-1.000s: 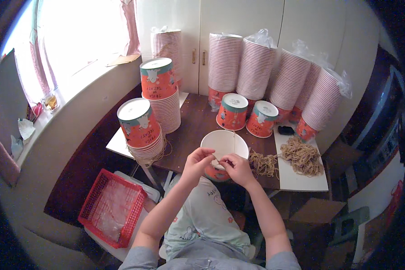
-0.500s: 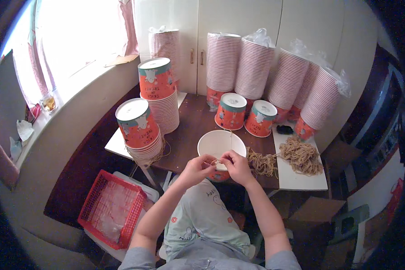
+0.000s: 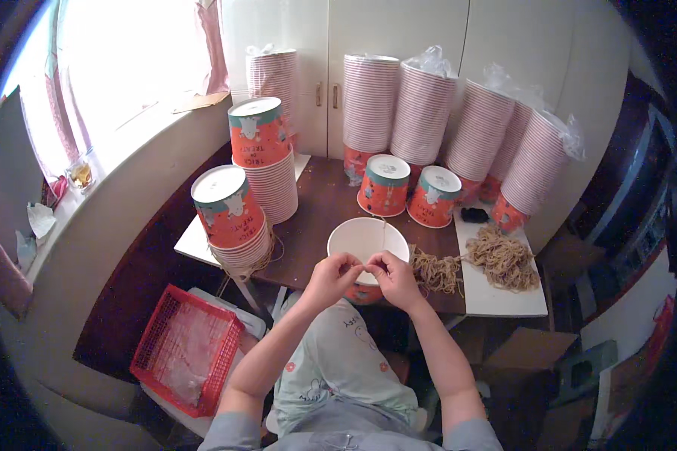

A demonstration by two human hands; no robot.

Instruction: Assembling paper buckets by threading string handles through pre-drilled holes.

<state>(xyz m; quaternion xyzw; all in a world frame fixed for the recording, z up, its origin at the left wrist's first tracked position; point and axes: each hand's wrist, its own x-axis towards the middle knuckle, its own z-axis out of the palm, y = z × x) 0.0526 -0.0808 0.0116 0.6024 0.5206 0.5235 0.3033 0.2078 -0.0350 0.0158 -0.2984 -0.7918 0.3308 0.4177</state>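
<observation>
An orange paper bucket with a white inside (image 3: pixel 351 235) stands mouth up at the table's front edge. At its near rim my left hand (image 3: pixel 332 279) and my right hand (image 3: pixel 393 279) meet, thumbs and fingertips pinched together on a piece of tan string. Most of the string between the fingers is hidden. A strand of it (image 3: pixel 384 225) hangs over the bucket's far rim on the right. Just right of the bucket lies a bundle of cut tan strings (image 3: pixel 438 272).
On the left stand stacks of upside-down orange buckets (image 3: pixel 230 210), the nearer one with strings round its rims. Two single buckets (image 3: pixel 384 188) and tall bagged stacks (image 3: pixel 371 105) stand behind. A string heap (image 3: pixel 504 259) lies right. A red basket (image 3: pixel 229 361) sits lower left.
My fingertips have come closer together, and the string loop that showed between them is now mostly covered. The bucket stays in place.
</observation>
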